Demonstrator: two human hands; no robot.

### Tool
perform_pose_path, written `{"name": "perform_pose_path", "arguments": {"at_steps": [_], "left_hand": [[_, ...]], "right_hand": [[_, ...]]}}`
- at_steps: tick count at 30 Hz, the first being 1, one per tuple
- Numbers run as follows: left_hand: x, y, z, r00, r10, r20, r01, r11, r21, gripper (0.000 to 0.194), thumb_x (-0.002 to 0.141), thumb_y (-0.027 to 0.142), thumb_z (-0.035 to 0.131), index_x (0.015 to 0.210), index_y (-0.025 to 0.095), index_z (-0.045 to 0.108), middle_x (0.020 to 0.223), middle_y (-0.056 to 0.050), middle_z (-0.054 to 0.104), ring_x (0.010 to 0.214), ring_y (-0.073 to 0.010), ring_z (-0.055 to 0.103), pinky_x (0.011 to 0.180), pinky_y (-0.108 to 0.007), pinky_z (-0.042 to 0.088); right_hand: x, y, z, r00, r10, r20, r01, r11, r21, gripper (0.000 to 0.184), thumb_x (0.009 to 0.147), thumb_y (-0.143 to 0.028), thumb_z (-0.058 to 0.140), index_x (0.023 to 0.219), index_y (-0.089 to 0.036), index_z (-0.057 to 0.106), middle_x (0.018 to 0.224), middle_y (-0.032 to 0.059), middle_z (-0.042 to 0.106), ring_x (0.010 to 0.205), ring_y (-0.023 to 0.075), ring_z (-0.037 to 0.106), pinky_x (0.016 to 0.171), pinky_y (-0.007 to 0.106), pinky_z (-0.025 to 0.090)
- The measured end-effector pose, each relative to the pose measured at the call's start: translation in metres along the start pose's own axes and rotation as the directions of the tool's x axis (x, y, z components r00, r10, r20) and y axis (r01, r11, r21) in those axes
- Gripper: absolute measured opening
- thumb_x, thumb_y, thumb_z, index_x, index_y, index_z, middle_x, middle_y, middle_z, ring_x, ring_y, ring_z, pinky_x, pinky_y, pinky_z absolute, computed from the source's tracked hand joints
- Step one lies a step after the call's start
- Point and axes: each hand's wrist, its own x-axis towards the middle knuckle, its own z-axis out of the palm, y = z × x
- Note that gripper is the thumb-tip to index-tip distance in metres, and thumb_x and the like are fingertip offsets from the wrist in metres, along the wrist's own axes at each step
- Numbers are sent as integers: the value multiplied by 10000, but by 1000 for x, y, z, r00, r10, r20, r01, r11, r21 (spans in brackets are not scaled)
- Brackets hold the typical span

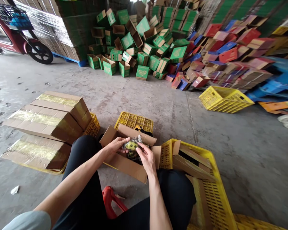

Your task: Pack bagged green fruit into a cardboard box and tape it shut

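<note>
Both hands hold a small package point(131, 146), yellow-green with dark spots, in shiny clear plastic; I cannot tell what is inside. The fingers of my left hand point(117, 145) pinch its left end. On the right side, my right hand point(146, 154) grips it with thumb and fingers. The package is above an open cardboard box point(131, 166) whose flaps are spread outward. More dark, shiny wrapping shows inside the box, partly hidden by the hands.
Behind the box stands a yellow crate point(133, 120). Taped cartons point(42, 116) are stacked at left, and a yellow crate point(216, 188) with cardboard is at right. A red stool point(109, 202) shows between the knees. Green boxes point(129, 41) are heaped at the back.
</note>
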Motion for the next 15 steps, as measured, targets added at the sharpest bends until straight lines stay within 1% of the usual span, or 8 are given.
{"name": "perform_pose_path", "arguments": {"at_steps": [2,3,5,7,9,12,13,15], "left_hand": [[0,0,0,1000,-11,-10,11,1000,9,761,714,797,772,1024,103,758,895,-116,776,659,-165,711,594,-241,541],[0,1,-1,1000,-2,-12,2,1000,7,775,725,807,756,1068,113,757,955,-126,780,722,-182,726,629,-254,556],[-1,4,-3,999,50,-3,-50,999,5,789,757,810,727,1182,146,746,1114,-142,768,910,-223,738,703,-263,563],[-5,7,-5,992,117,40,-118,993,30,777,790,784,722,1286,187,721,1259,-144,732,1106,-259,699,768,-255,545],[-9,11,-7,978,166,130,-174,983,57,772,785,738,766,1343,208,701,1343,-142,698,1227,-286,647,839,-264,531],[-13,13,-5,939,198,283,-220,974,51,806,711,612,894,1375,205,686,1380,-140,678,1263,-310,632,966,-320,513],[-13,13,-4,933,192,304,-219,974,56,807,687,564,926,1369,199,691,1365,-137,687,1240,-308,647,989,-333,507],[-13,12,-3,942,158,298,-194,976,98,759,680,492,947,1334,184,714,1301,-124,722,1161,-284,686,998,-337,501]], "right_hand": [[0,1,0,999,29,-28,-28,999,21,438,851,-537,747,1159,-228,797,1196,103,788,1058,291,756,948,427,620],[1,1,-1,998,49,-46,-47,998,38,449,843,-552,749,1149,-228,801,1161,100,798,1004,288,769,928,429,627],[1,1,-1,993,89,-83,-85,995,55,470,817,-582,761,1113,-221,813,1070,98,815,874,278,781,858,423,645],[1,0,0,986,115,-117,-110,993,53,482,782,-610,779,1051,-213,825,975,94,820,766,266,771,769,405,654],[1,0,0,981,130,-144,-123,991,54,499,754,-642,786,994,-207,829,898,88,815,715,263,758,685,384,651],[1,2,-1,973,147,-179,-145,989,28,530,737,-693,773,930,-202,823,775,75,790,650,260,735,571,352,618],[2,4,-1,971,151,-186,-152,988,11,537,738,-705,766,915,-200,819,737,70,777,630,257,725,550,343,603],[2,8,-3,969,157,-193,-163,986,-18,553,748,-724,748,898,-195,809,685,60,753,590,242,700,524,325,572]]}}
